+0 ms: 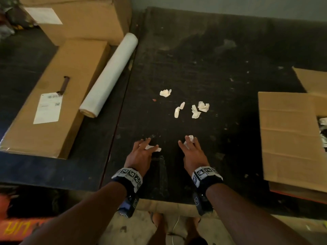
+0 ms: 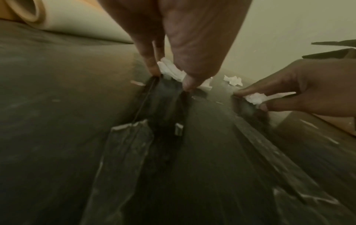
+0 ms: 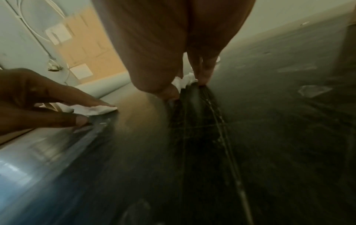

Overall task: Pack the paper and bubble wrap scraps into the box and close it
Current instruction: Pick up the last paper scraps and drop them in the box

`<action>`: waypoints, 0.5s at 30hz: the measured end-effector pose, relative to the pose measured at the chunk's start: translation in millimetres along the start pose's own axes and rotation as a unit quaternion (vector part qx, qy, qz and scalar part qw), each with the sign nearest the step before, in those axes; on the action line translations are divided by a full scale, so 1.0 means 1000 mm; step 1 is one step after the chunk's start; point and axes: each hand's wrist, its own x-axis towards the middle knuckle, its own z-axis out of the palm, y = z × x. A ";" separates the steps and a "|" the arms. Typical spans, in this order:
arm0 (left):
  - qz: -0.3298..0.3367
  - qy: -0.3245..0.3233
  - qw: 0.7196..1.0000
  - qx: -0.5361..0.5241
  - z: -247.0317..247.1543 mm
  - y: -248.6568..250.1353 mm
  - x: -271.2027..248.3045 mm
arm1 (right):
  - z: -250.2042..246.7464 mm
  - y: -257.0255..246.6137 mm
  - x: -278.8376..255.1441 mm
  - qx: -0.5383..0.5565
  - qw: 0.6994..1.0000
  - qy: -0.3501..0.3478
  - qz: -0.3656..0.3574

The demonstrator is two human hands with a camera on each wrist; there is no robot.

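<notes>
On the black table (image 1: 212,59), my left hand (image 1: 148,145) pinches a white paper scrap (image 1: 154,148) between thumb and fingers, fingertips down on the surface; the left wrist view shows that scrap (image 2: 173,71) held at the tips. A little to the right, my right hand (image 1: 189,142) pinches another crumpled scrap (image 1: 190,138), seen in the right wrist view as a scrap (image 3: 185,80) under the fingertips. Several loose scraps (image 1: 195,112) lie farther back, one apart (image 1: 165,93). The open cardboard box (image 1: 286,135) stands at the right with its flaps spread.
A roll of white film (image 1: 109,75) leans against a long labelled carton (image 1: 56,96) on the left. A bigger carton (image 1: 85,18) stands behind it. The table's front edge runs just under my wrists. Crumpled material (image 1: 323,131) shows inside the open box.
</notes>
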 end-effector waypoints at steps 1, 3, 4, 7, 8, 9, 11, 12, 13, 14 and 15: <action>0.006 0.014 1.000 0.002 0.000 -0.002 0.003 | 0.000 0.001 0.004 0.003 1.000 0.006 0.004; 0.017 0.031 0.999 -0.002 -0.003 -0.004 0.010 | -0.003 0.004 0.011 0.006 0.999 0.034 0.001; 0.020 0.036 0.999 -0.010 -0.006 -0.005 0.015 | -0.006 0.006 0.015 0.008 0.999 0.047 -0.001; 0.037 0.076 0.995 -0.051 -0.022 0.003 0.037 | -0.021 0.012 0.025 0.025 0.995 0.093 0.001; 0.051 0.101 0.991 -0.064 -0.028 0.008 0.048 | -0.030 0.014 0.030 0.034 0.992 0.120 0.002; 0.069 0.124 0.987 -0.076 -0.035 0.015 0.060 | -0.039 0.016 0.036 0.045 0.987 0.152 0.002; 0.110 0.148 0.979 -0.087 -0.046 0.031 0.087 | -0.062 0.023 0.053 0.070 0.975 0.213 0.006; 0.125 0.155 0.975 -0.093 -0.051 0.041 0.101 | -0.073 0.027 0.064 0.076 0.969 0.236 0.010; 0.138 0.161 0.972 -0.102 -0.056 0.050 0.114 | -0.082 0.031 0.076 0.078 0.965 0.250 0.016; 0.148 0.167 0.969 -0.109 -0.059 0.059 0.127 | -0.091 0.036 0.088 0.075 0.964 0.254 0.020; 0.156 0.170 0.967 -0.113 -0.060 0.067 0.140 | -0.097 0.040 0.100 0.069 0.966 0.248 0.022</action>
